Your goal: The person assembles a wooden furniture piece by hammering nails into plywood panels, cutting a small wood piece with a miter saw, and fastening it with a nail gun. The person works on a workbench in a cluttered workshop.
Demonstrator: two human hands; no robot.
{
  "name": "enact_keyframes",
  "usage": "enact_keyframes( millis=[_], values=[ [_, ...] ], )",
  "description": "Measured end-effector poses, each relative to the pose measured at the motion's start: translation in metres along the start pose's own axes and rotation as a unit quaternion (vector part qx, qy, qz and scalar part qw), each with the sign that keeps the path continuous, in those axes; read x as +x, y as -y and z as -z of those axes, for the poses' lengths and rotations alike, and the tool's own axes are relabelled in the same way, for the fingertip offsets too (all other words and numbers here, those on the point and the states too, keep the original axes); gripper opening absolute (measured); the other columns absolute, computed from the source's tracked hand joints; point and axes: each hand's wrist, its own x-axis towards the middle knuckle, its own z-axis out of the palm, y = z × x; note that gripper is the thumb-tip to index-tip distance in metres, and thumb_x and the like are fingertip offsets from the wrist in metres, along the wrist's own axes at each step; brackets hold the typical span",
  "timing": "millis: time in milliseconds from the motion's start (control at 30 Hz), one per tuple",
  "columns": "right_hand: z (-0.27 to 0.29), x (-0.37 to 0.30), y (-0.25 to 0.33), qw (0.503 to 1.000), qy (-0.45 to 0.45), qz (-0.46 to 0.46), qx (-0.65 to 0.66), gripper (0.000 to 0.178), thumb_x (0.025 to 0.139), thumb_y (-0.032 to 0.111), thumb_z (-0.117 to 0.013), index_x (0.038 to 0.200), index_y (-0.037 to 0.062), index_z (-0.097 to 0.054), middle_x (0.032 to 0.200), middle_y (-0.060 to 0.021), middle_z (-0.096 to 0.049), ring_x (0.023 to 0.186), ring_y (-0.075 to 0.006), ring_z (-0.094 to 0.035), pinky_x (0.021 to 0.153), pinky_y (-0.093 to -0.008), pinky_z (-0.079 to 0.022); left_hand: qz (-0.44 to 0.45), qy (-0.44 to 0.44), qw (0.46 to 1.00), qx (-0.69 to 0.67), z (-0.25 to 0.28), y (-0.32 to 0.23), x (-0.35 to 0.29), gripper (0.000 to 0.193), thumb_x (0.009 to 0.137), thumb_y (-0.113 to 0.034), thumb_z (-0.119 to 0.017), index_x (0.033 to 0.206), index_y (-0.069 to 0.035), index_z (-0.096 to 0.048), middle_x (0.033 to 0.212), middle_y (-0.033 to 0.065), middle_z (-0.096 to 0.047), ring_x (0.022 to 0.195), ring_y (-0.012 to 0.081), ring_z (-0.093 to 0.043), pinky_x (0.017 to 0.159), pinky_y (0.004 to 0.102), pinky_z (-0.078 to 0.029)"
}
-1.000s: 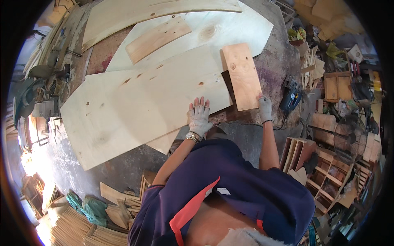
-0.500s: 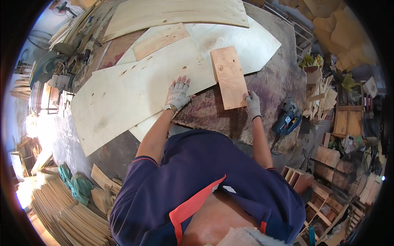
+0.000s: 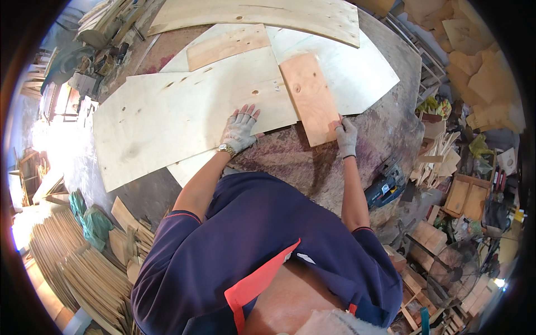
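Note:
My left hand [image 3: 240, 132], in a pale fingerless glove, lies flat with its fingers stretched on a large whitish plywood sheet [image 3: 167, 117]. My right hand [image 3: 345, 135], gloved the same way, grips the near right corner of a small reddish-brown plywood board [image 3: 311, 100]. The board slants across the near edge of the sheets, its far end over a second whitish sheet [image 3: 363, 78]. A narrow plywood strip [image 3: 229, 46] rests on the sheets farther back. Behind it lies a long plywood panel [image 3: 262, 17].
A blue jigsaw [image 3: 385, 187] sits on the stained worktable [image 3: 279, 153] to the right of my right hand. Stacked thin wood strips [image 3: 95, 279] and a green plastic bag [image 3: 92, 223] are at the lower left. A fan [image 3: 453, 272] stands at the lower right, among wood offcuts.
The reddish-brown board has turned slightly, its far end swinging left onto the left sheet's edge. My right hand keeps its grip. The left hand stays flat, and the whole view has shifted somewhat.

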Motion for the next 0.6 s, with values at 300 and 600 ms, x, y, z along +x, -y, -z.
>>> enact_keyframes(
  millis=[300,600],
  values=[
    [0.065,-0.002,-0.021,0.925,-0.312,0.001,-0.215,0.031,0.099,0.031,-0.067,0.102,0.0009,-0.074,0.079,-0.0207,-0.068,0.066,-0.021,-0.057,0.063,-0.0393,-0.046,0.004,0.011,1.0,-0.017,0.007,0.0,0.002,0.088,0.094,-0.063,-0.061,0.163,-0.014,-0.035,0.172,0.009,-0.029,0.16,0.0258,-0.022,0.13,0.047,-0.017],
    [0.028,0.018,-0.005,0.956,-0.269,-0.058,0.098,0.025,0.1,0.017,-0.069,0.117,-0.0007,-0.075,0.091,-0.0013,-0.072,0.076,-0.0097,-0.059,0.064,-0.026,-0.048,0.055,-0.058,0.986,-0.144,0.011,-0.014,0.035,0.081,0.091,-0.055,-0.07,0.153,-0.009,-0.045,0.156,0.0159,-0.046,0.144,0.0343,-0.042,0.12,0.0511,-0.033]
  ],
)
